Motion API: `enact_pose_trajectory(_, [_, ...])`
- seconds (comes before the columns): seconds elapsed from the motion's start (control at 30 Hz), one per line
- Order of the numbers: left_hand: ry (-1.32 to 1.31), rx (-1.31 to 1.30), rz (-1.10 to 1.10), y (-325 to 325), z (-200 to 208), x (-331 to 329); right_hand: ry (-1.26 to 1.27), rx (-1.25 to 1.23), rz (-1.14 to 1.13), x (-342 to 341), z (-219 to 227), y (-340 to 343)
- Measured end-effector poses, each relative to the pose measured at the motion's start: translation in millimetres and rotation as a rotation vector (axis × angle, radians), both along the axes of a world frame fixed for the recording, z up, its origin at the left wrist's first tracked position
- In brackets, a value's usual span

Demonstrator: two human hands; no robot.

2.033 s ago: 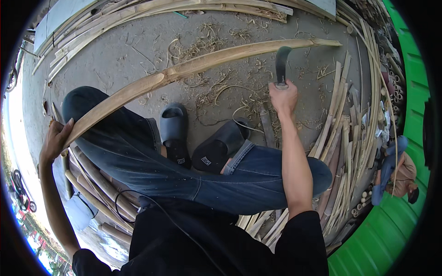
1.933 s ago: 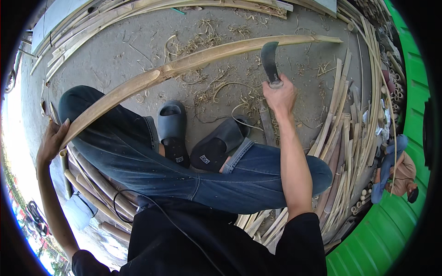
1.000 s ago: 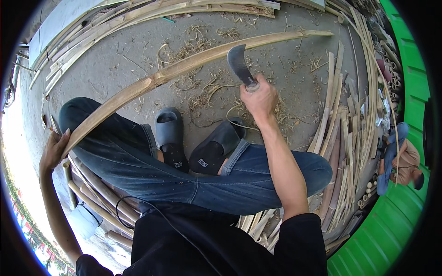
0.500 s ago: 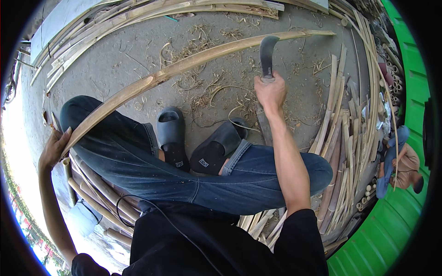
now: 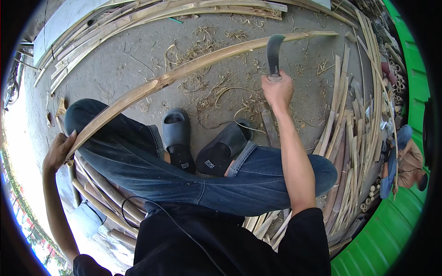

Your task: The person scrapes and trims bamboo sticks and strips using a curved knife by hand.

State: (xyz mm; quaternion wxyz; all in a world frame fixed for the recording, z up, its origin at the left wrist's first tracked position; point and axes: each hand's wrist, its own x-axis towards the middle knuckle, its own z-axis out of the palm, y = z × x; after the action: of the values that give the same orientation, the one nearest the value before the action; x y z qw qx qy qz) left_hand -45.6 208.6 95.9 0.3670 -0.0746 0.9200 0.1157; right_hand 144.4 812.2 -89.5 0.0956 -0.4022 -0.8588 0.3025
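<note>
A long split bamboo strip (image 5: 184,69) slants across the view, from beside my left knee to the far right. My left hand (image 5: 60,149) grips its near end, thumb on top, and the strip rests over my left knee. Closed around the handle of a dark billhook with a curved blade (image 5: 274,53) is my right hand (image 5: 277,89). The blade points away from me and overlaps the strip near its far end; whether they touch I cannot tell. The billhook's handle is mostly hidden in my fist.
Thin shavings (image 5: 202,46) litter the concrete floor. Split bamboo pieces (image 5: 338,133) are piled at the right, with more bamboo strips (image 5: 152,16) along the far side. Bamboo poles (image 5: 103,184) lie by my left hip. Another person (image 5: 407,158) sits at the right by a green corrugated wall (image 5: 396,239).
The whole view has shifted slightly, so everything appears a little to the right. Both hands keep their holds, and the billhook stays near the strip's far part.
</note>
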Motion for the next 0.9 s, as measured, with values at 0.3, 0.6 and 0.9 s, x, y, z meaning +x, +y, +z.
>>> enact_pose_trajectory(0.3, [0.01, -0.015, -0.019, 0.1, -0.5, -1.7, 0.015, -0.049, 0.006, -6.3, 8.6, -9.9])
enact_pose_trajectory(0.6, [0.018, -0.015, -0.032, 16.6, 5.9, 2.6, 0.026, -0.129, 0.063, 1.7, 14.8, -33.0])
enact_pose_trajectory(0.9, [-0.014, -0.034, -0.026, 5.6, 3.2, 1.7, 0.055, -0.06, 0.032, -12.5, 16.0, -28.9])
